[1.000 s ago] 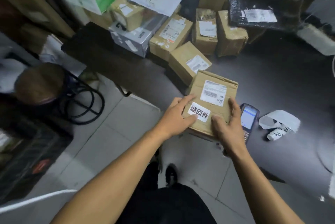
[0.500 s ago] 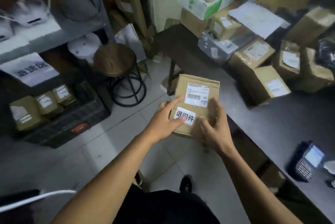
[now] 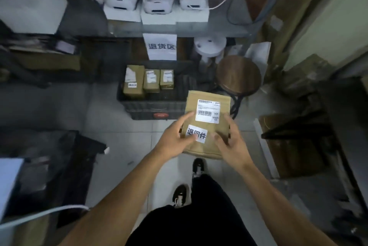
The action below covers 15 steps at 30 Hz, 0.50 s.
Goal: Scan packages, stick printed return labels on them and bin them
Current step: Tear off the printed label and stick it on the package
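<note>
A cardboard package point(image 3: 207, 122), already labelled with a return sticker point(image 3: 196, 134), was gripped by both hands point(image 3: 175, 138) just short of the black crate point(image 3: 151, 106), binning left undone.

The package point(image 3: 207, 124) was tan brown cardboard, with a white shipping label point(image 3: 208, 112) printed in black bars and letters, and a white return label point(image 3: 196, 133) bearing bold black characters. The bin point(image 3: 151, 106) was black with a small red mark on its front — three tan boxes point(image 3: 148, 81) inside carried white labels. The stool point(image 3: 239, 75) had a dark brown seat on black legs. A white sign point(image 3: 160, 46) showed black characters. The floor point(image 3: 123, 126) was pale grey tile — the shoes point(image 3: 180, 195) black and white.
</note>
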Each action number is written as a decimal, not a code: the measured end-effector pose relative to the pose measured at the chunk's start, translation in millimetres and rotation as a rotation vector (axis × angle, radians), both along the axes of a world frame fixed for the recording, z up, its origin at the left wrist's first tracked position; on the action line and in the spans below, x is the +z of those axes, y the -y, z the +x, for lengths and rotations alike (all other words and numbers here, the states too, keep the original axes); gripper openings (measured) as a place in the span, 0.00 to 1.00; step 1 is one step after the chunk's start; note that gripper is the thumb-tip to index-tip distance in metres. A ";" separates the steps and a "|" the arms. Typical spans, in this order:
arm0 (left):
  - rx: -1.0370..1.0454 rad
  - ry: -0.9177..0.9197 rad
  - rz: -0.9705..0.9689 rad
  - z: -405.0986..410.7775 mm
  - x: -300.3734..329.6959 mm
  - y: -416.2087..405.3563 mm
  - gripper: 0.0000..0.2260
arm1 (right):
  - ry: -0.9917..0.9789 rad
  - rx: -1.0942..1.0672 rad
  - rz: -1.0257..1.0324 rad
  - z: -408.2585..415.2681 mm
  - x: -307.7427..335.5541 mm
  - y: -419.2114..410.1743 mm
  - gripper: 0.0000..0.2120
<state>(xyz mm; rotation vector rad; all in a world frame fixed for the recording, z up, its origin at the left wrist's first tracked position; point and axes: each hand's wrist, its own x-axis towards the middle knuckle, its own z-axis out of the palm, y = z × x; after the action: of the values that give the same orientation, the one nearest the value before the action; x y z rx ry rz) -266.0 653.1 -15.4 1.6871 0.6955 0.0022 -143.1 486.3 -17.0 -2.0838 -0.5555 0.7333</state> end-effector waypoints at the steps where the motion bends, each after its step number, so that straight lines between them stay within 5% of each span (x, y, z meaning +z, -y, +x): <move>1: 0.033 -0.015 0.003 0.0 -3.9 -11.9 0.30 | -0.019 0.033 -0.014 5.9 -4.2 -16.2 0.34; 15: 0.214 -0.305 -0.096 107.5 -103.1 -213.4 0.31 | -0.257 0.215 -0.172 136.9 -100.8 -252.8 0.39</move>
<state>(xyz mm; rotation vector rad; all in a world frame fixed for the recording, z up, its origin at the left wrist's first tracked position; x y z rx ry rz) -158.4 866.5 -118.5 1.5293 1.0861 -0.1380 -6.3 739.1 -117.8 -2.0611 -0.5941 1.1918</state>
